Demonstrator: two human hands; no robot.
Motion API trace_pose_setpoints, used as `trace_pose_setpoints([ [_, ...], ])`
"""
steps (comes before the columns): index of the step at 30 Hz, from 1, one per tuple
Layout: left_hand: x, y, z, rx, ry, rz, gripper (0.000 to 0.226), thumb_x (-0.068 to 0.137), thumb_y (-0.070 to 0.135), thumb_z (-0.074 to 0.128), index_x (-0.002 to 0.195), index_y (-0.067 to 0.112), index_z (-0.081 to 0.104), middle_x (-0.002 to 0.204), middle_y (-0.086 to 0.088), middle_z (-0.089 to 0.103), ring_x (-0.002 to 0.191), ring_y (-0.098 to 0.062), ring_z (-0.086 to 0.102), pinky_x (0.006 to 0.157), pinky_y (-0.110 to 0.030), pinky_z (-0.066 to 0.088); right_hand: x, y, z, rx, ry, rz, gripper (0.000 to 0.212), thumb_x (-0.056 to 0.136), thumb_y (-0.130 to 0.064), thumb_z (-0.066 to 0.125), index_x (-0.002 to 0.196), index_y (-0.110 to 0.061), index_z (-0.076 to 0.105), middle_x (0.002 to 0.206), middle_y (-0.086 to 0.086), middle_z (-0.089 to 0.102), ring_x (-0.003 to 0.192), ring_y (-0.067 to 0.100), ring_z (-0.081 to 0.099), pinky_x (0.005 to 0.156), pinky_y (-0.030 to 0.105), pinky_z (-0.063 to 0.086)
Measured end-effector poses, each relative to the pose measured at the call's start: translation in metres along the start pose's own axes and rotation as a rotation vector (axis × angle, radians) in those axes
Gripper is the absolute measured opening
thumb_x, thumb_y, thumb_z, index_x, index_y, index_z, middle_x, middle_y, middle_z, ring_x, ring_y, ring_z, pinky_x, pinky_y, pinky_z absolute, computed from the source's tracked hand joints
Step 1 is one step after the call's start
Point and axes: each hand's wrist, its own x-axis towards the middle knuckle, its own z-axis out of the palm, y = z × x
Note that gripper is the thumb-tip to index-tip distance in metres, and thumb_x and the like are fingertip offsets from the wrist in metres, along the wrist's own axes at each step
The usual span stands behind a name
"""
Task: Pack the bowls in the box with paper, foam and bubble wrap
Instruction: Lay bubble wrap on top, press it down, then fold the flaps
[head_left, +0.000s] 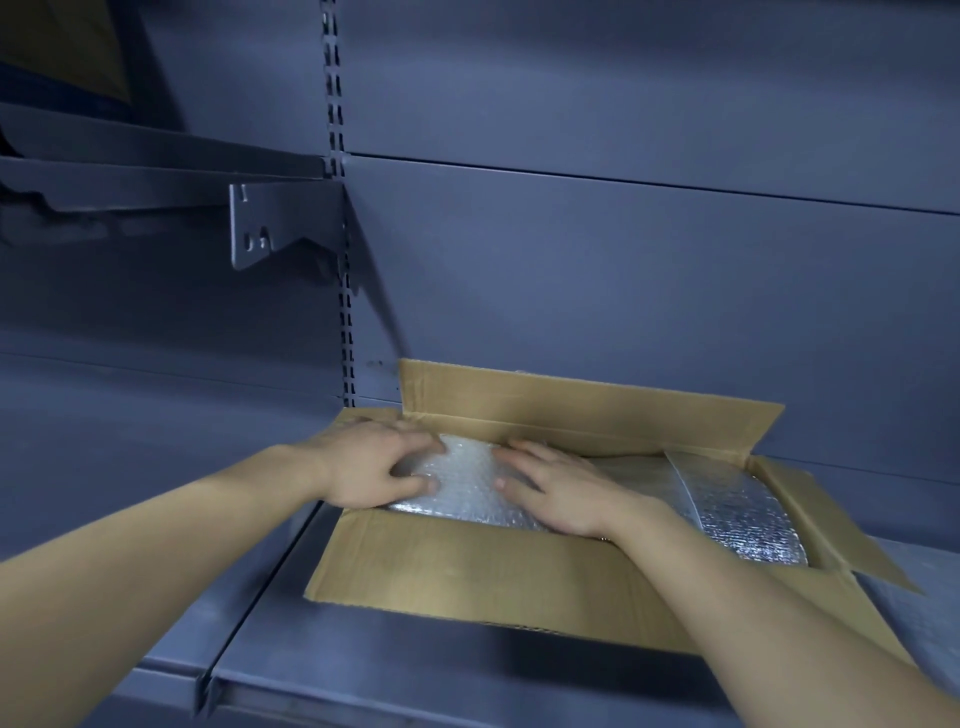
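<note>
An open cardboard box (467, 566) sits on a grey metal shelf, its flaps standing up and out. Inside at the left lies a bundle in clear bubble wrap (467, 483). My left hand (379, 462) curls over the bundle's left end, fingers gripping it. My right hand (561, 493) lies flat on its right side, fingers spread and pressing down. A silvery sheet of foam or bubble wrap (743, 514) fills the right part of the box. No bare bowl is visible; whatever the wrap holds is hidden.
The grey shelf (156, 519) runs left of the box, with a seam between panels. A slotted upright (345, 312) and a bracket (260, 228) carry a higher shelf at upper left. The back wall stands just behind the box.
</note>
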Motion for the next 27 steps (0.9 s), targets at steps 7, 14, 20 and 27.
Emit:
trace_pose_setpoints([
  [7,0.015,0.004,-0.003,0.039,0.087,-0.119,0.041,0.101,0.045,0.032,0.138,0.037,0.049,0.144,0.008,0.051,0.133,-0.017,0.042,0.111,-0.042,0.034,0.005,0.001,-0.003,0.046,0.098,0.013,0.058,0.101,-0.056,0.032,0.15,-0.027,0.037,0.157,-0.005,0.034,0.144,0.017,0.03,0.117,0.038,0.026],
  [14,0.017,0.008,0.005,0.132,0.007,-0.109,0.049,0.101,0.053,0.021,0.138,0.036,0.05,0.145,0.009,0.05,0.136,-0.014,0.041,0.114,-0.044,0.028,0.006,0.0,0.005,0.05,0.0,0.006,0.061,0.101,-0.059,0.02,0.152,-0.029,0.032,0.161,-0.009,0.026,0.149,0.015,0.019,0.12,0.04,0.018],
  [20,0.006,0.031,-0.004,-0.045,0.051,-0.063,0.07,0.09,0.073,0.033,0.151,0.043,0.02,0.16,0.017,0.022,0.146,-0.012,0.024,0.118,-0.04,0.023,-0.003,-0.004,-0.002,0.019,0.097,0.031,0.063,0.098,-0.063,0.03,0.153,-0.032,0.027,0.16,-0.006,0.026,0.147,0.019,0.025,0.117,0.042,0.024],
  [27,0.003,0.053,-0.004,-0.217,0.068,-0.019,0.087,0.072,0.084,0.032,0.149,0.044,0.026,0.157,0.016,0.029,0.146,-0.012,0.024,0.118,-0.042,0.026,-0.032,0.005,-0.006,0.065,0.212,0.051,0.059,0.097,-0.06,0.037,0.151,-0.038,0.029,0.158,-0.007,0.029,0.146,0.018,0.026,0.118,0.044,0.024],
])
